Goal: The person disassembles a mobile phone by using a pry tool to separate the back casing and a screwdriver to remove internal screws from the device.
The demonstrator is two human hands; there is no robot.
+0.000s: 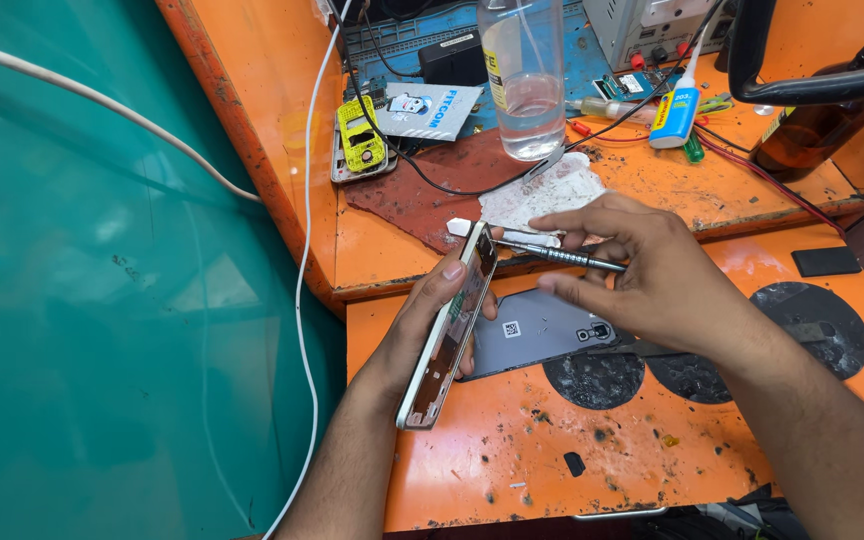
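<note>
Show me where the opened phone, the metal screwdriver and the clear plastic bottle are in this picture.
opened phone (449,335): head view, on its exposed inner side, held on edge.
metal screwdriver (562,257): head view, on the middle of its knurled shaft.
clear plastic bottle (524,90): head view, on its transparent wall.

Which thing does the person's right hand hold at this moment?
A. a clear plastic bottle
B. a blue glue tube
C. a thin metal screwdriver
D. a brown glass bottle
C: the right hand pinches a thin metal screwdriver whose tip meets the top edge of the opened phone, which the left hand holds tilted on its edge above the orange workbench.
</note>
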